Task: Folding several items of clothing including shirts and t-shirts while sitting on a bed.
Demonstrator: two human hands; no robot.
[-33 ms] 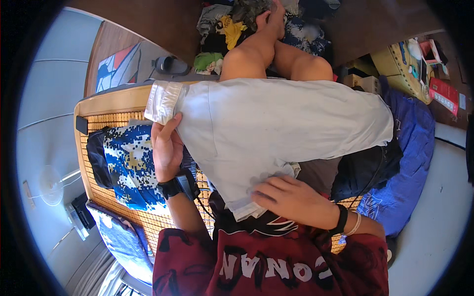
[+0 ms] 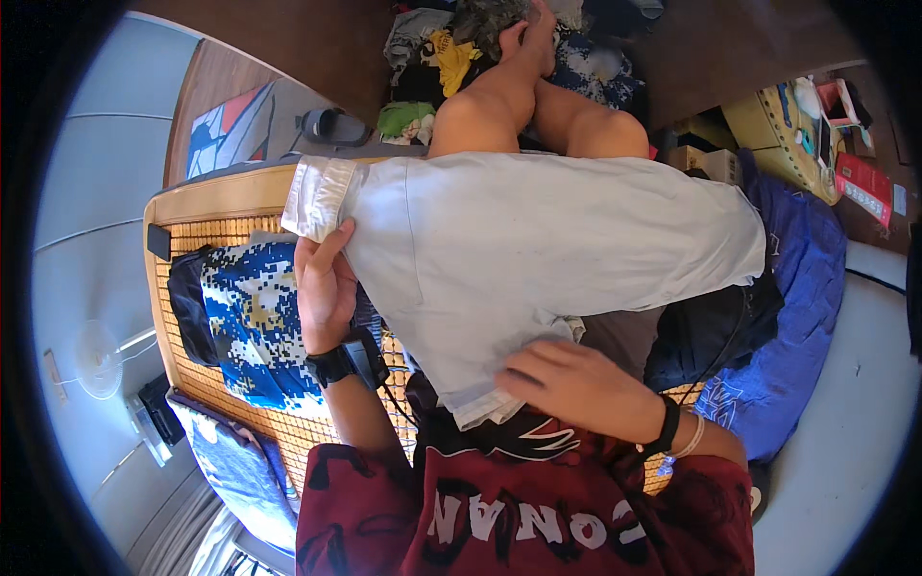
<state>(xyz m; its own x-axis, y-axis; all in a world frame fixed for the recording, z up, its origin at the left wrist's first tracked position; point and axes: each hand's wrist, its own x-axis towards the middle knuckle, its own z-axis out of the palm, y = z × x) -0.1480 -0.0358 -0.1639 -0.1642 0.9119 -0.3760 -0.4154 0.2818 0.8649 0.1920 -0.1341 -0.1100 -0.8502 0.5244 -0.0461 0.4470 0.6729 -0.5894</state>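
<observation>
A pair of pale grey shorts is spread flat across my lap, its gathered waistband on the left. One leg stretches off to the right; the other points down toward my body. My left hand grips the cloth just below the waistband, thumb on top and the other fingers partly hidden underneath. Resting on the lower leg near its hem, my right hand lies palm down with loosely extended fingers. The fingertips are slightly blurred.
A folded blue-and-white camouflage garment lies on the woven mat at left. Dark clothes and a purple-blue cloth are at right. Beyond my legs lie mixed clothes between brown panels. A grey slipper is at far left.
My right hand has shifted very slightly to the right on the shorts. My left hand and the shorts look unchanged.
</observation>
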